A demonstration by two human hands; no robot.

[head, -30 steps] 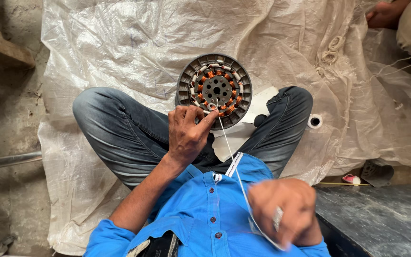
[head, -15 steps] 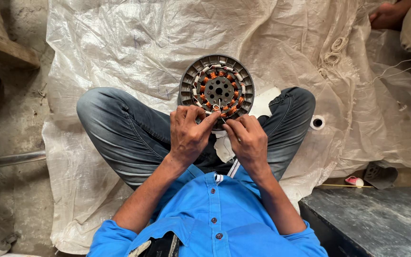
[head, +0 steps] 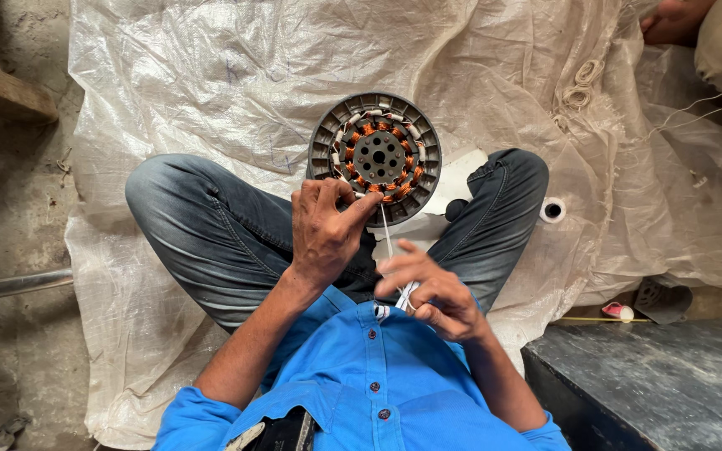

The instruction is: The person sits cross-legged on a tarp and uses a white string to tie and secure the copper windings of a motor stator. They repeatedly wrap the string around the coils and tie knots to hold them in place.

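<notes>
From the head camera you look down at your own crossed legs in grey jeans, on one white woven sheet (head: 211,75) spread over the floor. One round stator (head: 374,156) lies flat on the sheet just ahead of your shins, a dark metal ring with slots around the rim, orange copper coils inside them and a hub with small holes in the middle. Your left hand (head: 324,230) is at the stator's near edge, fingers curled and thumb pressed to forefinger, pinching the winding or the string right at the rim; which of the two it grips is too small to tell. One thin white string (head: 387,242) runs from that spot straight back toward your chest. Your right hand (head: 433,294) sits lower, just above your blue shirt, closed loosely on the string's near end, with a bit of white showing between the fingers. The two hands are near each other but apart, the string taut between them. To the right of your right knee one small white spool (head: 552,210) with a dark hole rests on the sheet. Further right, at the sheet's edge, lie one small pink-and-white object (head: 618,311) and a dark bench (head: 670,384) in the lower right corner. In the top right corner part of another person (head: 704,25) shows, well apart from you.
</notes>
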